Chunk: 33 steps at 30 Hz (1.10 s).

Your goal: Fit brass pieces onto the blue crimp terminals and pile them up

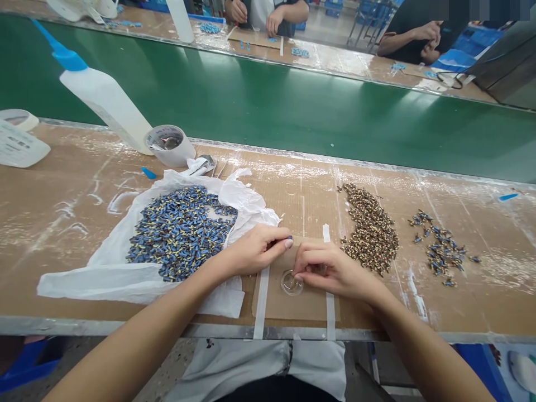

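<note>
Small blue parts (180, 229), flecked with yellow and dark tones, lay in a broad heap on a crumpled white sheet (96, 282), to the left of a small clear dish (285, 287). From where I stood, the dish sat on a brown cardboard pad (293, 310), between two strips of white tape (262, 307). Just beyond the dish and to its left, the worker's left hand (259, 248) had thumb and fingers pinched together, with a single blue piece (290, 238) showing at the tips. The right hand (330, 268) was curled beside the dish, its fingertips close together at the rim; I could not tell whether they held anything. Right of the dish lay a dense pile of gold-and-brown parts (371, 229) and, farther right, a smaller scatter of blue parts (444, 254). Beyond the dish, well to the left, stood a white bottle (109, 106) with a blue nozzle, beside a tape roll (184, 151). A green panel (268, 117) ran across behind the dish, and past it two other people's hands (275, 21) were raised over another surface.
</note>
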Available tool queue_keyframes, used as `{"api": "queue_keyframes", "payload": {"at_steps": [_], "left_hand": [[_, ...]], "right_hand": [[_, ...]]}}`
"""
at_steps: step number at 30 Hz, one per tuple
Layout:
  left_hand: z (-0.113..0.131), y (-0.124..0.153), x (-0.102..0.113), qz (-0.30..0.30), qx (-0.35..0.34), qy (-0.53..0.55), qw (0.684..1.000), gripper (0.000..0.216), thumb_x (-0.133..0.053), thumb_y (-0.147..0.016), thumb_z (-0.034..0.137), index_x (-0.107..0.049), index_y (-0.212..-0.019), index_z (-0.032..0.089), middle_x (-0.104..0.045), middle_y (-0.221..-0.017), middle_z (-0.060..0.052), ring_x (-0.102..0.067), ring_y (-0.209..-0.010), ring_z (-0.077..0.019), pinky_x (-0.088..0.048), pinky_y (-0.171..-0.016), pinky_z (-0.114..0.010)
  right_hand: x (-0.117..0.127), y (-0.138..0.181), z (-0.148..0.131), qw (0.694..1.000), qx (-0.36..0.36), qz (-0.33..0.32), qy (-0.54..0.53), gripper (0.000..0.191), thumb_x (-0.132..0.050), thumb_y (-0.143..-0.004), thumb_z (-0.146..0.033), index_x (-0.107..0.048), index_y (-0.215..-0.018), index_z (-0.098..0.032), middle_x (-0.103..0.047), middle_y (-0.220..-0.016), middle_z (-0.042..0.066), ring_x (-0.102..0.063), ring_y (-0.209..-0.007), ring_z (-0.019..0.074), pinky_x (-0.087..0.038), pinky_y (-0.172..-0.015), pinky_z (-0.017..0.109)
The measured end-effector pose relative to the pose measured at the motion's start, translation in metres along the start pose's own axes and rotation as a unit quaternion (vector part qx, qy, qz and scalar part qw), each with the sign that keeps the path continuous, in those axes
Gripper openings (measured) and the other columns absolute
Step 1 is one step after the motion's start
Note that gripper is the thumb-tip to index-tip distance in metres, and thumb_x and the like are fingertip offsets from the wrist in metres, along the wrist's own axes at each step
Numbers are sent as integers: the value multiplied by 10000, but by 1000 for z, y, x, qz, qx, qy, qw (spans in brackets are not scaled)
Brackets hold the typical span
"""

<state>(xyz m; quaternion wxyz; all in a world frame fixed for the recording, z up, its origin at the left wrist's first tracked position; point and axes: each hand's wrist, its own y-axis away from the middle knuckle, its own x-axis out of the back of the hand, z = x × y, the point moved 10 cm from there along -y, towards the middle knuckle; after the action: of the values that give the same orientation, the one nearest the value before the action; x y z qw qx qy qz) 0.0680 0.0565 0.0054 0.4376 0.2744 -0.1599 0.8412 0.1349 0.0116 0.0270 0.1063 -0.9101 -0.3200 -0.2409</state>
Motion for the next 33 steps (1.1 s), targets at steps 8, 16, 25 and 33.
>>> {"api": "queue_keyframes", "payload": {"at_steps": [8, 16, 25, 33], "left_hand": [[2, -2, -3, -1, -16, 3, 1000, 300, -391, -969, 262, -446, -695, 155, -413, -625, 36, -378, -598, -98, -263, -582, -253], [7, -3, -2, 9, -34, 5, 999, 317, -399, -964, 270, -429, -668, 159, -374, -614, 38, -356, -581, -97, -253, -567, -252], [10, -4, -2, 21, -40, -18, 999, 323, -414, -949, 279, -442, -649, 162, -373, -600, 34, -354, -559, -102, -263, -562, -251], [10, -4, -6, 5, -40, -32, 999, 315, -399, -960, 275, -413, -665, 166, -389, -617, 34, -381, -578, -102, -272, -583, -251]], "right_hand": [[1, 0, 0, 1000, 7, 7, 13, 90, -602, -906, -230, -633, -836, -182, -585, -850, 31, -540, -801, 145, -439, -718, 288], [34, 13, 9, 986, -13, 129, -102, 40, -618, -896, -220, -639, -871, -199, -679, -874, 39, -622, -804, 158, -487, -727, 305], [65, 30, 24, 935, -30, 340, -100, 40, -635, -884, -244, -643, -873, -206, -674, -858, 51, -645, -811, 178, -524, -725, 316], [63, 29, 23, 938, -30, 336, -74, 31, -635, -882, -228, -658, -886, -206, -677, -870, 54, -651, -827, 182, -528, -759, 336]]}}
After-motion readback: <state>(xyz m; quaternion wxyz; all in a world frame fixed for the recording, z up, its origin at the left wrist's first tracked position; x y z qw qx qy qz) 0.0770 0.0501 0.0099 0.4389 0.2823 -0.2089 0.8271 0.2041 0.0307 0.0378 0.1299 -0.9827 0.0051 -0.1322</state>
